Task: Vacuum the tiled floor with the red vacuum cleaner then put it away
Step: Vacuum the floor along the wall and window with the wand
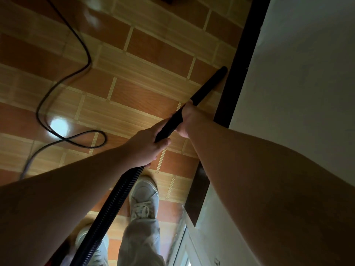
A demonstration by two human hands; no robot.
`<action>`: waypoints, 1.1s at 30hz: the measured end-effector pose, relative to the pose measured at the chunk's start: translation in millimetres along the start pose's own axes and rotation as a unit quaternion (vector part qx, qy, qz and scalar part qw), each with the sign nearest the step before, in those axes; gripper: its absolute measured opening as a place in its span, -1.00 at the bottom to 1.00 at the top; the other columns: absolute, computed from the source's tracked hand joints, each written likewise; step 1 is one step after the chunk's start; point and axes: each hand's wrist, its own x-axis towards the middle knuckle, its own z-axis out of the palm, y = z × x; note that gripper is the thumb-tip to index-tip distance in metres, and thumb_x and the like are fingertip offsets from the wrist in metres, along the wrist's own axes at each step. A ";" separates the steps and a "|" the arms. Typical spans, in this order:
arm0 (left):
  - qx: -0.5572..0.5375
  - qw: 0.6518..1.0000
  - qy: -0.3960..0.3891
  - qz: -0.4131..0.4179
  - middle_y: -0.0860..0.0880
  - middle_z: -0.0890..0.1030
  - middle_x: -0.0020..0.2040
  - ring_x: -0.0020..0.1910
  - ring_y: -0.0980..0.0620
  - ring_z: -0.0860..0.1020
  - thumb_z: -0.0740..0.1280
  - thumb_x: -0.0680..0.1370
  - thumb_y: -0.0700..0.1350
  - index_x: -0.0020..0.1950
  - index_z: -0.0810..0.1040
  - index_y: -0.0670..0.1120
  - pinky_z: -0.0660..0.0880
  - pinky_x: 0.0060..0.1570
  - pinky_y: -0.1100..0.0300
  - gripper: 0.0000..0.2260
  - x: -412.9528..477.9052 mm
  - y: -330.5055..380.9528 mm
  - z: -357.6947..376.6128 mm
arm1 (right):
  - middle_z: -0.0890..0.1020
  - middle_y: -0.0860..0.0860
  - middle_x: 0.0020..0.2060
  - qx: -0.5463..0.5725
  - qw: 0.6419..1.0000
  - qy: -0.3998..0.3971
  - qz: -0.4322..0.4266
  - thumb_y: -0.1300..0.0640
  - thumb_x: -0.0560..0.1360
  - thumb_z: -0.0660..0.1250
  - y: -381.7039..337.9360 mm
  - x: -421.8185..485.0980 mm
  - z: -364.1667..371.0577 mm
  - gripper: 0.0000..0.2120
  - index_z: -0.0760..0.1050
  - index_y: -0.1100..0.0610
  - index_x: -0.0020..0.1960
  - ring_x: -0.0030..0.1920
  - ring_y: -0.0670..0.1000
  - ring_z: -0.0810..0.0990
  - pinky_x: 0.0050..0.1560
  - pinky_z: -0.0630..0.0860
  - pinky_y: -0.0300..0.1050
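A black vacuum wand (pixel 206 89) slants up to the right, its tip touching the tiled floor (pixel 146 48) right beside the dark skirting board (pixel 236 60). My right hand (pixel 187 117) grips the wand higher up its length. My left hand (pixel 148 144) grips its lower end, where the ribbed black hose (pixel 113 206) joins. The hose runs down to the bottom left. A sliver of red at the bottom left edge may be the vacuum body; the rest is out of view.
A black power cord (pixel 84 52) loops across the tiles on the left. A white wall (pixel 299 73) rises on the right above the skirting. My feet in white sneakers (pixel 144 198) stand at bottom centre, next to a white door frame (pixel 184 246).
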 end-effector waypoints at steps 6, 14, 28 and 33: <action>0.017 1.000 -0.001 0.003 -0.17 0.63 -0.13 -0.25 -0.27 0.66 0.26 0.68 0.03 0.57 0.06 0.37 0.64 -0.41 -0.03 -0.43 16.9 17.1 0.9 | 0.50 0.05 -0.22 -0.026 1.000 0.000 -0.007 -0.25 0.64 0.15 -22.8 7.6 -0.5 -0.52 0.47 0.20 0.08 -0.24 0.02 0.54 0.09 0.62 -0.07; -0.005 1.000 0.007 0.007 0.07 0.54 -0.09 -0.29 -0.07 0.59 0.25 0.68 0.02 0.57 0.06 0.39 0.63 -0.38 0.03 -0.43 42.3 41.3 0.4 | 0.57 0.05 -0.10 -0.042 0.999 0.003 -0.014 -0.28 0.62 0.18 -56.3 17.2 -0.1 -0.48 0.51 0.19 0.16 -0.16 0.05 0.60 0.12 0.63 -0.01; -0.012 0.998 0.061 -0.013 -0.09 0.63 -0.17 -0.26 -0.17 0.68 0.33 0.64 0.06 0.57 0.17 0.11 0.64 -0.39 -0.02 -0.45 -21.1 35.8 9.4 | 0.45 0.03 -0.33 -0.058 0.996 -0.050 -0.042 -0.29 0.57 0.30 -20.4 -23.3 2.0 -0.53 0.51 0.15 0.02 -0.37 0.01 0.44 -0.21 0.51 -0.07; -0.063 0.994 0.085 0.006 -0.01 0.58 -0.32 -0.40 0.02 0.58 0.37 0.62 0.02 0.49 0.28 0.06 0.54 -0.42 0.07 -0.52 -69.5 5.0 21.0 | 0.45 0.01 -0.35 -0.081 0.994 -0.051 -0.058 -0.18 0.53 0.43 16.3 -38.6 10.4 -0.62 0.52 0.15 0.01 -0.41 -0.01 0.42 -0.35 0.47 -0.14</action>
